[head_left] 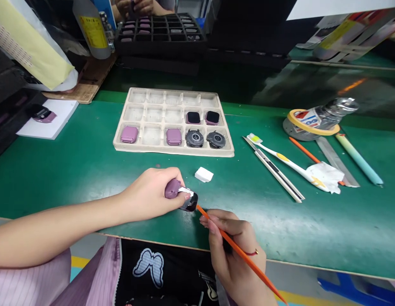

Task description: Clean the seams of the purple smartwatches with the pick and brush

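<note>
My left hand [159, 191] is closed around a smartwatch with a purple case [172, 188] and a black glass part [191, 205], a white piece showing between them. In my right hand [235, 246] is a long thin orange pry stick [245, 256], pinched near its front end. Its tip is at the edge of the black glass; whether it touches I cannot tell. Just beyond my hands lies a small folded white wipe [204, 174]. Behind it, a beige compartment tray [173, 149] holds purple watch cases [129, 134], black square screens [212, 117] and round dark watch parts [195, 138].
To the right lie tweezers [277, 174], a toothbrush [283, 158], another orange stick [304, 149], a metal ruler [337, 161] and a metal-topped bottle [318, 119] with yellow tape. A watch sits on a white pad [59, 119] at left. Another person's hands show behind a black tray [159, 36].
</note>
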Demonstrator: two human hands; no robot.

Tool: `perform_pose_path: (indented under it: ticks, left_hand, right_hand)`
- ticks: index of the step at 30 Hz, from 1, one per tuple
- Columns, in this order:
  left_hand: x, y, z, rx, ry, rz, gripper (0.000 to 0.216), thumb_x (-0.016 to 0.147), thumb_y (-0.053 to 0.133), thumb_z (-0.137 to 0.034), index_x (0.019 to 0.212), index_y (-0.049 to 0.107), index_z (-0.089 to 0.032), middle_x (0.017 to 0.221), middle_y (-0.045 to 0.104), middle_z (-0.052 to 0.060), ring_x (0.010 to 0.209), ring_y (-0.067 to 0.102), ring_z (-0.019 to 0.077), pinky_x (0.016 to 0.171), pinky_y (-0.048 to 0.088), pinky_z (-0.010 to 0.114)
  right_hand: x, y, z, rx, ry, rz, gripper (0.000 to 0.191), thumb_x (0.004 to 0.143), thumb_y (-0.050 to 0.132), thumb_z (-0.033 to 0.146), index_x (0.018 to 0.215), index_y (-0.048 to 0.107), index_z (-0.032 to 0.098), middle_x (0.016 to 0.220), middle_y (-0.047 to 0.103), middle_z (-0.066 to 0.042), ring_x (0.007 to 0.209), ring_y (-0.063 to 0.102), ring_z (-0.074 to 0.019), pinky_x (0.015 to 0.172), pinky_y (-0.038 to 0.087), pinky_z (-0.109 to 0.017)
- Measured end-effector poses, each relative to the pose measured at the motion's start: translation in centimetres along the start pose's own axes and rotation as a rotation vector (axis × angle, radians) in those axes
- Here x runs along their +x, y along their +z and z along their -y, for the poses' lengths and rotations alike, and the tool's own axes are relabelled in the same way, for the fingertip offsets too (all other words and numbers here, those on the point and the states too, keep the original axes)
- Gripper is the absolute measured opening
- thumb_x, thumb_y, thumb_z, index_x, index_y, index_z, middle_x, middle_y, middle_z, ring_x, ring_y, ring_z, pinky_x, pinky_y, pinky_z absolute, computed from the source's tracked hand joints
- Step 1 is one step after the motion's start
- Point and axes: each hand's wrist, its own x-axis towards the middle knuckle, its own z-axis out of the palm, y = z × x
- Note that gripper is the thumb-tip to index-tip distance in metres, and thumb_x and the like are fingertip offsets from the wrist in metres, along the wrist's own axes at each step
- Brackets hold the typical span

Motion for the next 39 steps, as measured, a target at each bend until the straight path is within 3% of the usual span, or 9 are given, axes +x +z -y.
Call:
perform_pose_path:
  ticks: [26, 39]
  left_hand:
    - [-0.02, -0.06, -0.08, 0.010, -0.034, 0.023, 0.019, 0.086, 0.065, -0.038, 0.081, 0.060, -0.020, 0.063, 0.054, -0.007, 0.059, 0.048, 0.0108, 0.055, 0.032, 0.024]
    - [0.02, -0.02, -0.03, 0.034, -0.026, 0.017, 0.020, 0.086, 0.065, -0.039, 0.082, 0.060, -0.020, 0.063, 0.053, -0.007, 0.059, 0.048, 0.0115, 0.056, 0.032, 0.025]
  right_hand:
    - [-0.12, -0.19, -0.13, 0.042, 0.091, 0.010, 0.014, 0.095, 0.052, 0.008, 0.094, 0.049, 0.022, 0.083, 0.066, -0.003, 0.081, 0.071, -0.0136, 0.063, 0.058, -0.021]
    - [0.32, 0.10, 0.34, 0.013, 0.051, -0.004, 0.016, 0.094, 0.050, 0.006, 0.093, 0.047, 0.022, 0.085, 0.065, -0.003, 0.081, 0.071, -0.0135, 0.064, 0.057, -0.021]
